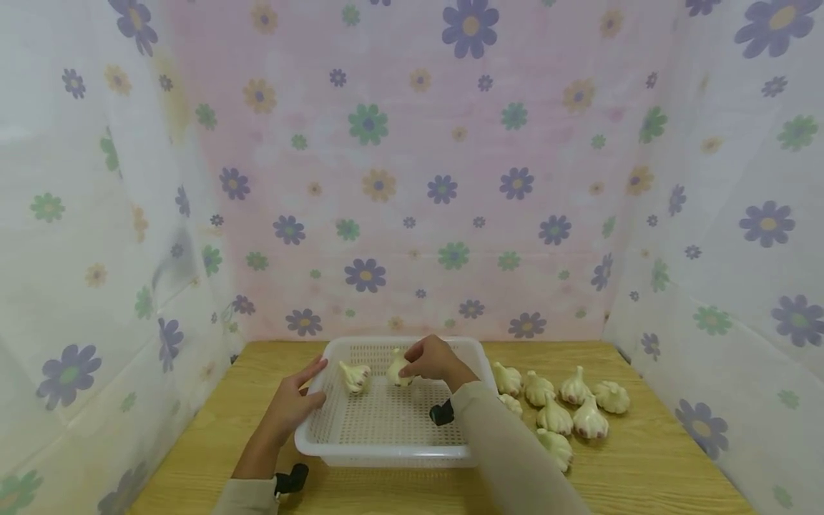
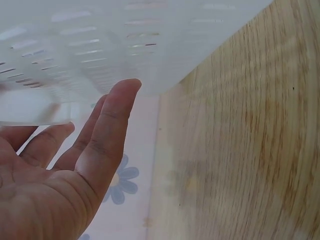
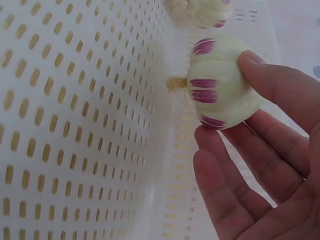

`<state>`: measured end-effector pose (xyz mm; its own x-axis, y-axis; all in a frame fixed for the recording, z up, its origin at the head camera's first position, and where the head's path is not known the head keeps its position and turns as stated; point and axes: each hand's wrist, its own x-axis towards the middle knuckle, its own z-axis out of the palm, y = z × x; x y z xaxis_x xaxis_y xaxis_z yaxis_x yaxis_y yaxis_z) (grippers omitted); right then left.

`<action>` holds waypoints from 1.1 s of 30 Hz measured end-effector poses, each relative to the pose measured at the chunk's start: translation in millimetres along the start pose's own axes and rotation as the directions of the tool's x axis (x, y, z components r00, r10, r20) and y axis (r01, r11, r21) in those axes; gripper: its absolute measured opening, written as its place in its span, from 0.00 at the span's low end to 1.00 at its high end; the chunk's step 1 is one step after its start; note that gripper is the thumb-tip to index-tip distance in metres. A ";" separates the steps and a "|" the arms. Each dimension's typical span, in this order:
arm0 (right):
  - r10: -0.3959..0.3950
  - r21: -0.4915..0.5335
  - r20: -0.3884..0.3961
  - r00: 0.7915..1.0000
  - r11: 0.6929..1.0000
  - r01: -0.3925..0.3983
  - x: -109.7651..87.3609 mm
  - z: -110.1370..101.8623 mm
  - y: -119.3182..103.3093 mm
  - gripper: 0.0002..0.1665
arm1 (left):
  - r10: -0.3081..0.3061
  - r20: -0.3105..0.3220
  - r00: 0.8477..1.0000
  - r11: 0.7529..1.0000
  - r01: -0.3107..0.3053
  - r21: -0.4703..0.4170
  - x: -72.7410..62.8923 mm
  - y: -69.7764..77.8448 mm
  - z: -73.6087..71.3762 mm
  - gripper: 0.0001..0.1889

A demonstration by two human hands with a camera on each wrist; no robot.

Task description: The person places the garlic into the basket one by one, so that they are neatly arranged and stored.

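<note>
A white perforated plastic basket (image 1: 386, 451) stands on the wooden table. My left hand (image 1: 293, 402) holds its left rim; in the left wrist view, long fingers (image 2: 111, 120) lie along the outer wall below the rim. Inside the basket, my right hand (image 1: 434, 359) pinches a garlic bulb (image 3: 222, 85) between thumb and fingers. Purple streaks mark this bulb, and its root tuft points at the basket's floor. Whether it touches the floor I cannot tell. Beside it in the basket lies another garlic bulb (image 1: 355, 377), towards the left.
Several loose garlic bulbs (image 1: 555, 416) lie in a group on the wooden table (image 1: 650, 465), right of the basket and close to its wall. A flower-patterned sheet (image 1: 412, 214) hangs behind the table and on both sides.
</note>
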<state>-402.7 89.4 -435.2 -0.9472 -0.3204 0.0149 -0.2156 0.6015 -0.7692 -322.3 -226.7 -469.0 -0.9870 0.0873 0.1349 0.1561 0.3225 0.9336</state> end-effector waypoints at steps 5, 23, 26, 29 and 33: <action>0.023 0.007 0.003 1.000 1.000 -0.023 2.4 7.5 -1.8 0.20 | 0.001 0.000 1.000 1.000 -0.001 -0.022 -1.2 -1.1 0.9 0.39; 0.059 -0.014 -0.018 0.998 0.998 -0.060 14.9 30.5 -7.2 0.16 | -0.005 -0.010 1.000 1.000 0.005 -0.016 -0.3 0.4 0.9 0.39; 0.038 -0.017 -0.014 0.999 0.999 -0.038 13.9 30.9 -8.2 0.16 | 0.004 -0.017 1.000 1.000 -0.004 -0.017 1.4 0.1 1.4 0.39; 0.027 -0.015 -0.007 1.000 1.000 -0.027 11.7 30.5 -9.1 0.14 | 0.010 -0.023 1.000 1.000 -0.011 -0.028 3.3 -0.7 1.6 0.39; 0.054 0.025 0.020 0.998 0.998 -0.055 9.0 31.4 -10.3 0.13 | 0.007 -0.021 1.000 0.999 -0.008 -0.040 3.8 -2.3 1.6 0.40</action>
<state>-401.6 57.4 -447.2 -0.9526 -0.3017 -0.0396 -0.1572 0.5994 -0.7849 -326.3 -225.6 -471.2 -0.9865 0.0692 0.1481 0.1618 0.2842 0.9450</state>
